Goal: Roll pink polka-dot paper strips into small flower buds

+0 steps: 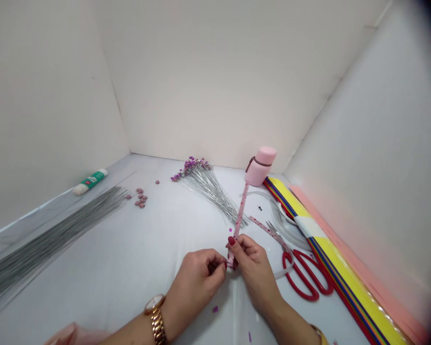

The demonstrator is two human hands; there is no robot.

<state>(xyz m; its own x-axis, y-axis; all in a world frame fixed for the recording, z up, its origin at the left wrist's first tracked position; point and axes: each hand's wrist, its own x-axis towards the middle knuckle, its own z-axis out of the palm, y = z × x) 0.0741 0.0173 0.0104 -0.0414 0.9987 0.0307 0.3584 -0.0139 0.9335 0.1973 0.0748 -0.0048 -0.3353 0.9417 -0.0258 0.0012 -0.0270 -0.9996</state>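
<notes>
A long narrow pink paper strip with small red marks (241,208) rises from between my hands, its far end reaching towards the pink bottle. My right hand (255,266) pinches its lower part between thumb and fingers. My left hand (202,272), with a gold watch on the wrist, pinches the folded or knotted near end of the strip. The exact form of that fold is partly hidden by the fingertips. Right of my hands lie red-handled scissors (303,275) and a second similar strip (266,227) beside the blades.
Silver wire stems with purple tips (208,187) lie beyond my hands. A pink bottle (260,166) stands behind. Bare wires (57,235), small pinkish pieces (141,197) and a green-and-white glue stick (91,182) are at left. Coloured sheets (319,239) line the right side.
</notes>
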